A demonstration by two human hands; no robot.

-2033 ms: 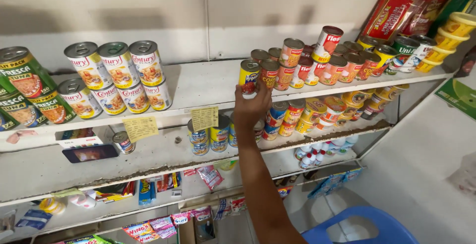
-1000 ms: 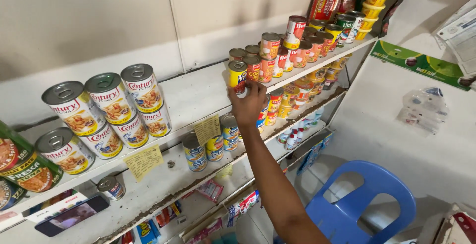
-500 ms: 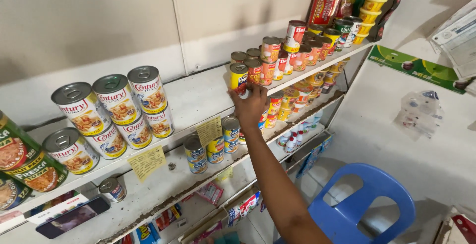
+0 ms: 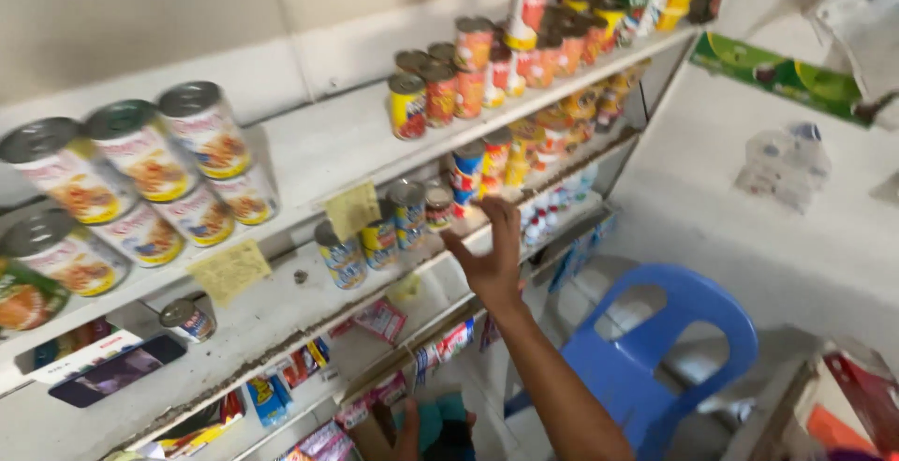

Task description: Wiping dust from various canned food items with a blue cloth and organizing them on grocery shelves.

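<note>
— Where's my right hand (image 4: 493, 260)?
— Raised, open, fingers spread, empty, at the middle shelf (image 4: 281, 316) edge, just below the blue-labelled can (image 4: 467, 170).
— Left hand (image 4: 409, 431)?
— Low, beside a teal packet (image 4: 440, 424); I cannot tell its grip.
— Nearby?
— Small red-labelled can (image 4: 438, 208) left of the fingertips, blue plastic chair (image 4: 655, 349) below right.

White wall shelves (image 4: 309, 157), pale wall (image 4: 140, 12), blue plastic chair (image 4: 655, 349) below.
</note>
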